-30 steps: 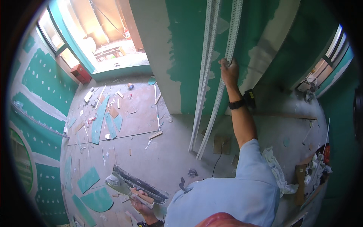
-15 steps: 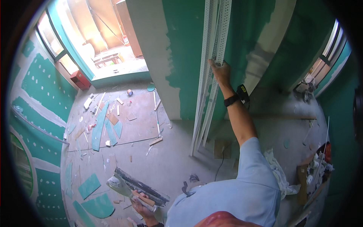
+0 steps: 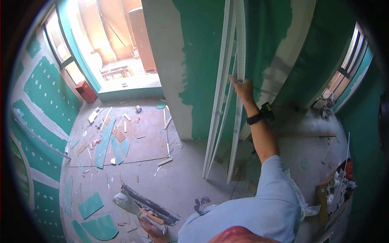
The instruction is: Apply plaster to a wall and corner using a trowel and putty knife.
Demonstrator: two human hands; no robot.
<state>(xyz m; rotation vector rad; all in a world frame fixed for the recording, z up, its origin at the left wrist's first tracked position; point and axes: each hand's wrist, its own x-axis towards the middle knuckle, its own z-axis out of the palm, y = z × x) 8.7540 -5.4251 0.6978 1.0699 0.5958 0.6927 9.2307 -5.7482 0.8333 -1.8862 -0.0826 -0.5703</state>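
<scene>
White perforated corner beads (image 3: 241, 48) stand in a tall bundle in front of the green drywall (image 3: 202, 60), their lower ends spread apart. My right hand (image 3: 244, 90) is closed round the right strip at chest height, arm stretched forward. Low on the left, my left hand (image 3: 150, 227) grips a putty knife (image 3: 126, 203) by its wooden handle. Against the knife lies a long dark tool (image 3: 152, 203) smeared with grey compound, held in that same hand. How the left fingers share the two tools is partly hidden.
Green board offcuts (image 3: 101, 227) and scraps litter the concrete floor on the left. A red box (image 3: 86, 91) stands below the window. On the right are a wooden strip (image 3: 304, 135) and a heap of rubbish (image 3: 338, 186). A cable runs near my feet.
The beads have fanned apart, and the right strip's lower end has swung right and nearer. My right hand has shifted slightly right and lower in view. The left hand keeps its tools.
</scene>
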